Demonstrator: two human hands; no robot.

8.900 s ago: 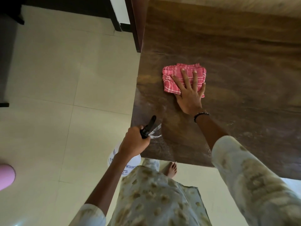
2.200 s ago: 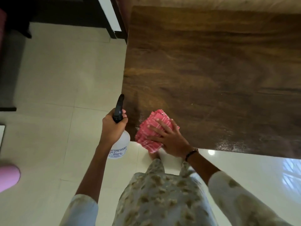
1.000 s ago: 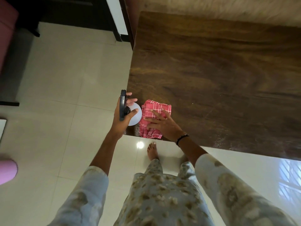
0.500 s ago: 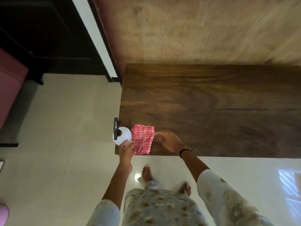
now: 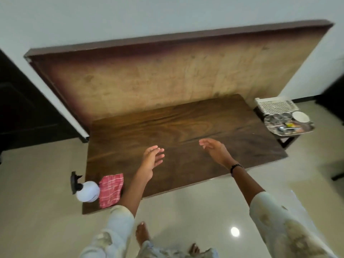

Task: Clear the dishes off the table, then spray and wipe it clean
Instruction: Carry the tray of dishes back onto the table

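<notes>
Over the dark wooden tabletop (image 5: 186, 131) your two hands hang in the air, holding nothing and touching nothing. Your left hand (image 5: 151, 161) sits above the middle of the surface with its fingers relaxed and slightly spread, palm turned inward. Your right hand (image 5: 214, 149) is further to the right and a little beyond it, fingers loose and apart too, with a dark bracelet (image 5: 236, 167) around the wrist. The hands are well apart from each other.

At the near left corner of the tabletop you can see the spray bottle (image 5: 87, 190), white-bodied with a black trigger head that reaches out past the left edge. Just beside it on the right, touching or very nearly so, lies the folded red checked cloth (image 5: 111, 190), close to the near edge. Both are well apart from either hand, though your left forearm passes just to the right of the cloth.

Beyond the far right end of the tabletop stands a small dark side table (image 5: 287, 140). On it rests a steel compartment tray (image 5: 288, 125) with a white bowl (image 5: 300, 116) and some cutlery and scraps, too small to make out. Behind the tray is a white perforated basket (image 5: 275, 105).

A pale wooden panel (image 5: 167, 75) rises against the wall behind the tabletop. Your bare feet show on the glossy tiled floor (image 5: 186, 211) below.
</notes>
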